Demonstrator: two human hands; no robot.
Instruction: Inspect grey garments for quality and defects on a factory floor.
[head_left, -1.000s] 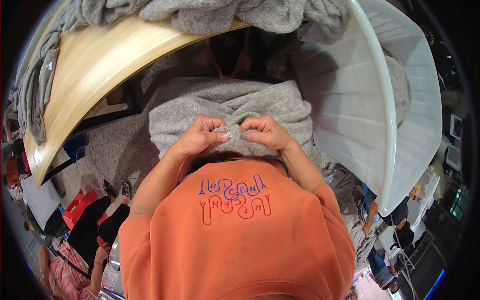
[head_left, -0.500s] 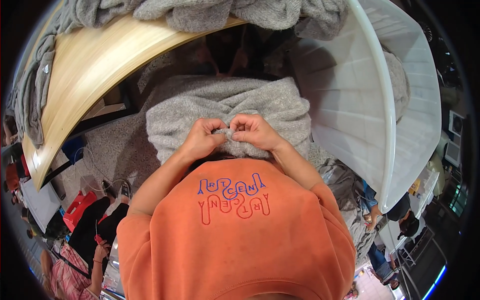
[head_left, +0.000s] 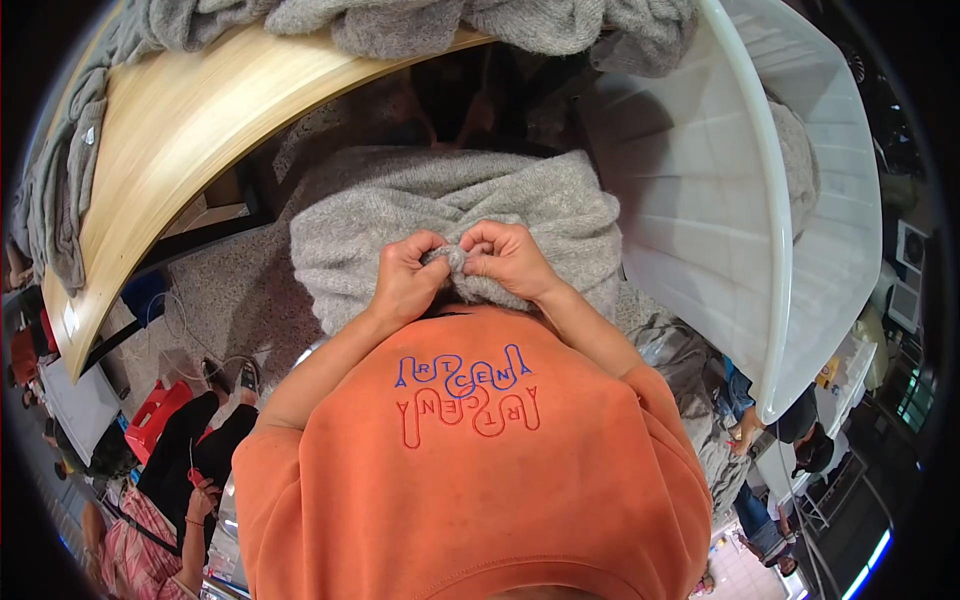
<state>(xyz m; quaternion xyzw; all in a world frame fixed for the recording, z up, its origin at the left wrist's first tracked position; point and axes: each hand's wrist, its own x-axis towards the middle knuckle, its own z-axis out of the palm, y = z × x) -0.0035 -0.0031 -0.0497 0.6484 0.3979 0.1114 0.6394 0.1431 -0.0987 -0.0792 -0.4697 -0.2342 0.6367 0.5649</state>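
Both hands meet at the near edge of the grey sweater (head_left: 450, 215): the left hand (head_left: 408, 280) and right hand (head_left: 510, 258) are curled shut, knuckle to knuckle, pinching one small bunch of knit between the fingertips. The sweater spreads away from them, its long axis running left to right. Right of the sweater stands a white plastic bin (head_left: 780, 200); beyond it curves the wooden tabletop (head_left: 170, 140) heaped with more grey knitwear (head_left: 480, 20).
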